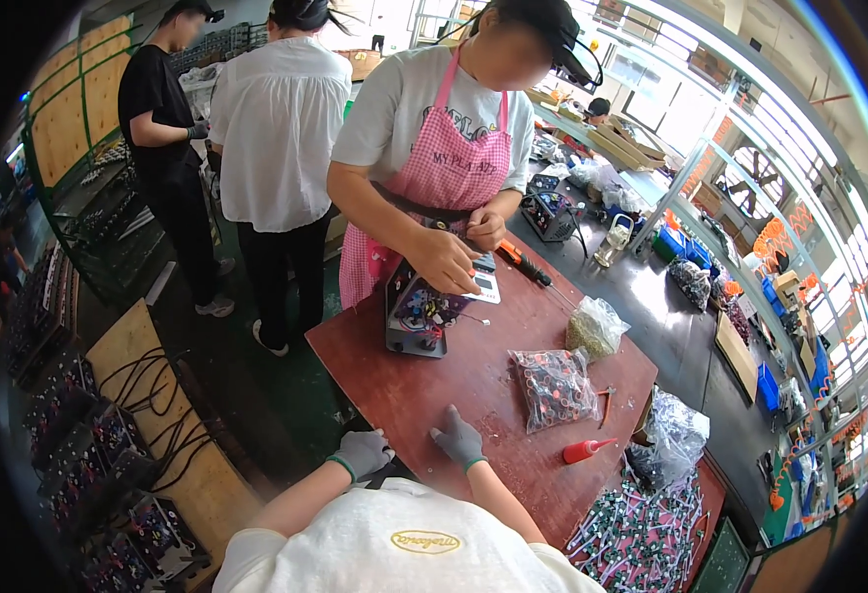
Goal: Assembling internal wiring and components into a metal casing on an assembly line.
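Observation:
My left hand (363, 454), in a grey glove, is at the near left edge of the red-brown table (493, 395), its fingers loosely bent and nothing seen in them. On the tabletop lies my right hand (458, 442), also gloved, with thumb and fingers apart and nothing held. Across the table a co-worker in a pink checked apron bends over an opened metal-cased device (416, 341) with wires and parts showing. Both of that person's bare hands (446, 261) are at a pale panel (486, 287) beside it.
Right of my hands lie a bag of ring-shaped parts (554, 388), a red squeeze bottle (588, 451), a bag of small yellowish parts (597, 328) and a screwdriver (525, 265). Many small green-and-white parts (641, 529) cover the lower right. Wired units (162, 534) stand left; two people stand behind.

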{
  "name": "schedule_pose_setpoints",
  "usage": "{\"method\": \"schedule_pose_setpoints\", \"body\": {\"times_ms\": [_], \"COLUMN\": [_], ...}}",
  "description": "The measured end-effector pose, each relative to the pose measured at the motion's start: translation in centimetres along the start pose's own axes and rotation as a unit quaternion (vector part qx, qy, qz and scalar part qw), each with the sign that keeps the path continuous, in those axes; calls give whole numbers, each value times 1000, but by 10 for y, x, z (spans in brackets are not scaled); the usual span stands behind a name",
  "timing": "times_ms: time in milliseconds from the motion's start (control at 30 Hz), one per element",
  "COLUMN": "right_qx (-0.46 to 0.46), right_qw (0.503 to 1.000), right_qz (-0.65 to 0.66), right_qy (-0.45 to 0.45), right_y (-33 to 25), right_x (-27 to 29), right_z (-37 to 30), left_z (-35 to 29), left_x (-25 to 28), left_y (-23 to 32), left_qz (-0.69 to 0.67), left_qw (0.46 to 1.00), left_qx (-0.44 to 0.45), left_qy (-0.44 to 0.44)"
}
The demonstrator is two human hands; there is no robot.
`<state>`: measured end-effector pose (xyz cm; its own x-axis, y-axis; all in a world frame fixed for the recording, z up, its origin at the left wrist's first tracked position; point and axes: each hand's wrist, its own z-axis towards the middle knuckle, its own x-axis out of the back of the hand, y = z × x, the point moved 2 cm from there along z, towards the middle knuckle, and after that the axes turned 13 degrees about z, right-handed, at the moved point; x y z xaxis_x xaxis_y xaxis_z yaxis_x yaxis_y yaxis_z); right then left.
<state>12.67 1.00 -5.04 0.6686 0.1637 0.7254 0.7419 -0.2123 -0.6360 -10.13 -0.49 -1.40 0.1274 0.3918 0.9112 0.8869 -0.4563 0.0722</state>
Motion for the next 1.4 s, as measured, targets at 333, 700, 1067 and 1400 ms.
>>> {"method": "schedule_pose_setpoints", "body": {"times_ms": [333,700,1067,1400], "right_qx": [19,30,14,8], "right_qw": [999,999,1000,1000], "right_qz": [-23,-16,-10,3], "right_qy": [16,27,9,2], "right_y": [6,3,-4,-4], "right_x": [-4,-2,4,5], "right_z": [1,0,-2,-4], "left_z": [7,7,9,7], "left_x": [-15,-14,-11,-5], "left_y": [-2,-1,-1,-1], "left_qz": [2,2,5,12], "left_qw": [1000,1000,1000,999], "left_qx": [2,2,0,-8], "left_qy": [28,31,25,36]}}
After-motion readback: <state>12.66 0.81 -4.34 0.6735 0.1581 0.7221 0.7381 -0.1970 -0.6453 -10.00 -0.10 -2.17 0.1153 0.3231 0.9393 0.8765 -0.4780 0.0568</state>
